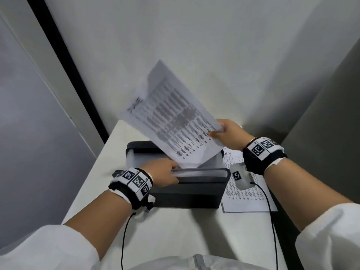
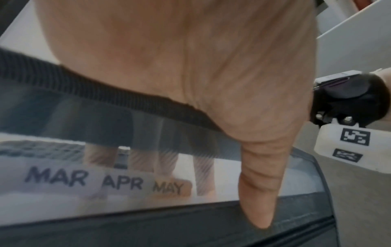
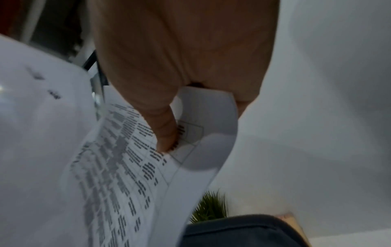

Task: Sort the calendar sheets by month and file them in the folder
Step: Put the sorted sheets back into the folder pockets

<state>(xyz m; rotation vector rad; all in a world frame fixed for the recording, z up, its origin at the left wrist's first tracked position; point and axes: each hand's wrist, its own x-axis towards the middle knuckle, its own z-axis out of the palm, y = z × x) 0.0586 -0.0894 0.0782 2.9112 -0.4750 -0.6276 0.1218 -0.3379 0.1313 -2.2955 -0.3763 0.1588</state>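
While the left hand gripped the folder front wall, fingers inside, thumb outside, the right hand pinched a calendar sheet tilted over it.

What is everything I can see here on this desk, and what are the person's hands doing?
folder: one, dark grey expanding file, middle of the table, open at the top.
month tabs: three readable, MAR, APR, MAY, inside the folder.
calendar sheets: white with grey print, raised over the folder, lower edge entering it; count unclear.
sheet on the table: white, right of the folder; heading ends "ULY".
table: one, white.
plant: one, green, by the wall.
left hand: fingers inside the folder, thumb outside, holding a pocket open.
right hand: pinches the raised sheets' corner.
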